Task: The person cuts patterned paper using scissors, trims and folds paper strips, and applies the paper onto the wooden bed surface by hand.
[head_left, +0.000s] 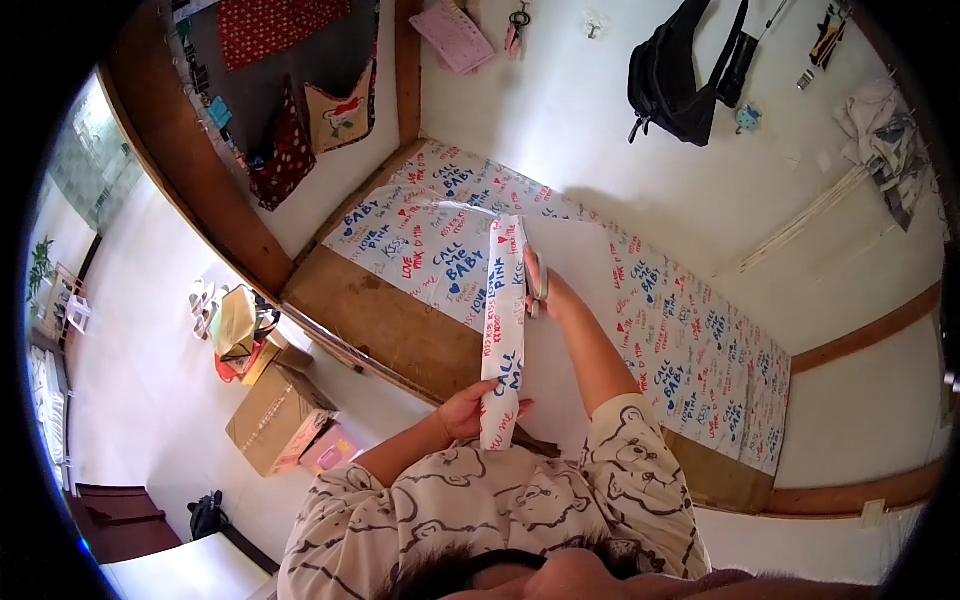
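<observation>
white paper (690, 365) lettered in red and blue is covering much of the brown wooden desk (405, 320) here.

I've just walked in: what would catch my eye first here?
Boldest is the long strip of lettered paper at the centre, gripped by the left hand's fingers; the right hand holds what looks like scissors. Next, the black sling bag hanging upper right.

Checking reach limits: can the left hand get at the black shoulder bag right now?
Probably not: the left hand holds the lettered strip, and the black shoulder bag hangs on the wall well beyond, past the right hand.
</observation>
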Demonstrator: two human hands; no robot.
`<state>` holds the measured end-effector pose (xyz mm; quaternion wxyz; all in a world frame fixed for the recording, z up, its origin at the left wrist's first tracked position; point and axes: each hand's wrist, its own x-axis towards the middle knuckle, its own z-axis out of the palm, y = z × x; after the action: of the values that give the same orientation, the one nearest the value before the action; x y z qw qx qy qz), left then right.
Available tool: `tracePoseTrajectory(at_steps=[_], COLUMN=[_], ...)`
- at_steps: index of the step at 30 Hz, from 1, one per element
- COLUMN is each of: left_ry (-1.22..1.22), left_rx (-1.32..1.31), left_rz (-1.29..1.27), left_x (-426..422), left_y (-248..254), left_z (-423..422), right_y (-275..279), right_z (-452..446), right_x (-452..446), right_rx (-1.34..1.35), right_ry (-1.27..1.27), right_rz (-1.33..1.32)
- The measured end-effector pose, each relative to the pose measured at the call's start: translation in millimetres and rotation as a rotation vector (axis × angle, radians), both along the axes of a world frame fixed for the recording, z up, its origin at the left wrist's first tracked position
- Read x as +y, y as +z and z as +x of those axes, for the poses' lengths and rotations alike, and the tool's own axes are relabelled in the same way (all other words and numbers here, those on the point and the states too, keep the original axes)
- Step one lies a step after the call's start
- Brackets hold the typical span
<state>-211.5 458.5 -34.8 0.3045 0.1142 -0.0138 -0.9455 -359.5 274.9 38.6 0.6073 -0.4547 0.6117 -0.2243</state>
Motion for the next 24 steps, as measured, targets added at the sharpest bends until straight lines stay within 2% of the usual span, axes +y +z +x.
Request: tracePoseTrajectory(at_steps=[6, 8, 10, 12, 14, 16, 18, 19, 21, 22, 24], left_ry=[0.0, -0.016, -0.046, -0.039, -0.085, -0.108, -0.115, -0.131, -0.122, -0.134, -0.066], left_rx=[-0.039, -0.037, -0.079, -0.136, -0.294, -0.53, -0.826, -0.83, -1.408, -1.414, -1.825], left_rz=[-0.013, -0.012, -0.068, -0.106, -0.146, -0.171, -0.22, -0.221, -0.521, -0.528, -0.849], left_x=[2, -2, -6, -12, -16, -20, -19, -20, -21, -21, -21], left_y=[-1, 1, 7, 7, 11, 18, 11, 12, 15, 15, 22], left_z=[4, 6, 9, 11, 18, 22, 28, 28, 25, 26, 24], right_y=[-15, -1, 3, 0, -8, -59, -51, -44, -40, -41, -47], right_z=[-7, -7, -24, -53, -97, -159, -189, -197, -214, -223, -232], right_x=[-22, -13, 2, 24, 57, 94, 152, 175, 208, 220, 236], right_rx=[-0.019, -0.106, -0.191, -0.218, 0.071, 0.213, 1.034, 1.088, 1.134, 1.203, 1.26], right_ry=[0.002, -0.299, -0.356, -0.381, -0.396, -0.495, -0.432, -0.443, -0.467, -0.441, -0.423], right_rz=[-0.076, -0.137, -0.145, -0.27, -0.272, -0.533, -0.608, -0.518, -0.414, -0.346, -0.267])
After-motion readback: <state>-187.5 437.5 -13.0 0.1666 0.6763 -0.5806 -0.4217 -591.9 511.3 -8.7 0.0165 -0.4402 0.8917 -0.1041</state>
